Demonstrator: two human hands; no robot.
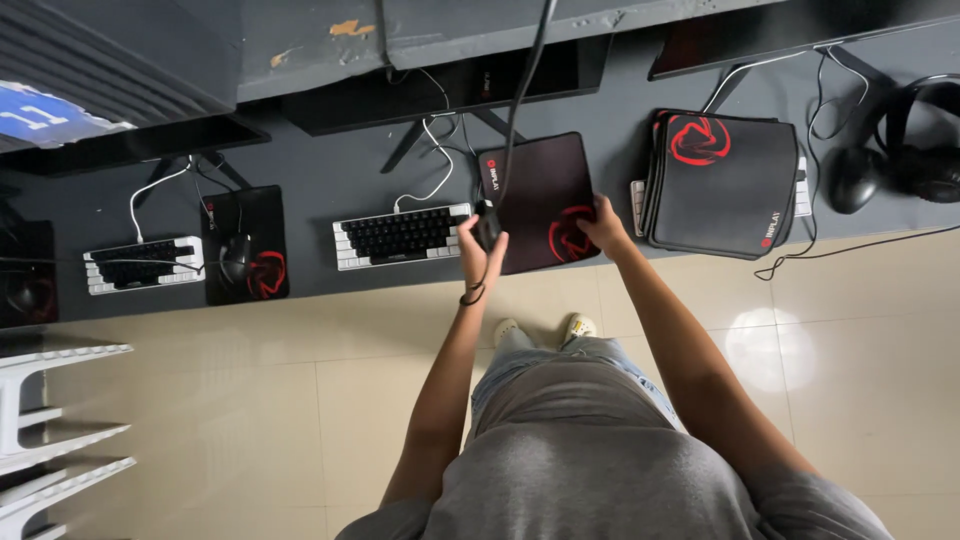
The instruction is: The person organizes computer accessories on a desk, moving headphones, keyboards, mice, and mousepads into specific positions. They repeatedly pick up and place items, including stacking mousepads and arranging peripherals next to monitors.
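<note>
My left hand (478,248) grips a black computer mouse (487,222) at the left edge of a black mouse pad (535,195) with a red emblem. The mouse's black cable (522,85) runs up and away over the desk. My right hand (606,226) holds the pad's near right corner, fingers on the red emblem. A black-and-white keyboard (402,236) lies just left of my left hand on the dark desk (320,180).
A stack of black mouse pads (722,180) lies to the right, over a white keyboard. Black headphones (925,150) and another mouse (853,178) sit far right. A second keyboard (142,264), pad and mouse (236,257) sit left. Monitors line the desk's far side. White chair parts (50,420) stand bottom left.
</note>
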